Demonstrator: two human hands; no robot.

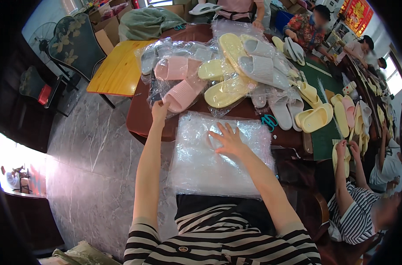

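Pink slipper [180, 95], long axis up-rt, L fingers [160, 106] adj. (bagged)

Grey marbled floor [101, 145] underfoot, yellow wooden table [114, 66] beside a dark leaf-patterned chair [75, 42], fan [38, 39] near the pale wall [47, 18], daylight glares through the left-hand opening [30, 154], bright window [395, 82] far right, red-and-gold hanging [358, 17] at the back.

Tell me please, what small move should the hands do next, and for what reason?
Probably the right hand should pinch one edge of the top sheet of the clear plastic bags and lift it: its spread fingers lie over that flat stack, while the left hand is at the near edge of the bagged pink slippers.
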